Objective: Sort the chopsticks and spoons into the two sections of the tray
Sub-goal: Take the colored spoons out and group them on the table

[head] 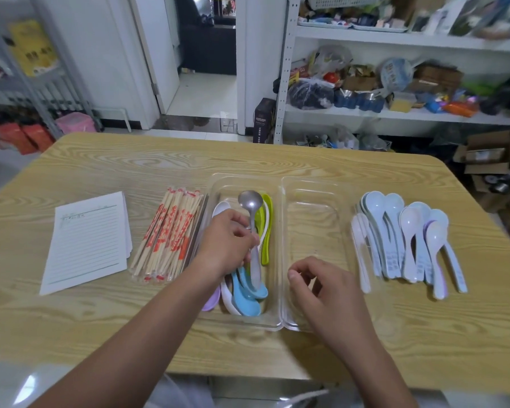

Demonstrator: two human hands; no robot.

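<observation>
L fingers (pixel 242 231) grip metal spoon (pixel 250 202) mid-handle, partly hiding coloured spoons (pixel 248 303) below; R fingers (pixel 302 272) loosely curled, empty.

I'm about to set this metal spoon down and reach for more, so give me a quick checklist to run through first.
1. Grip: left hand fingers curl round the metal spoon handle: ok.
2. Left section of the tray holds only spoons: ok.
3. Right section has no spoons in it: ok.
4. Right hand free, holding nothing: ok.
5. Chopsticks sorted: not ok, they lie on the table left of the tray.
6. Pale spoons sorted: not ok, they lie right of the tray.
</observation>
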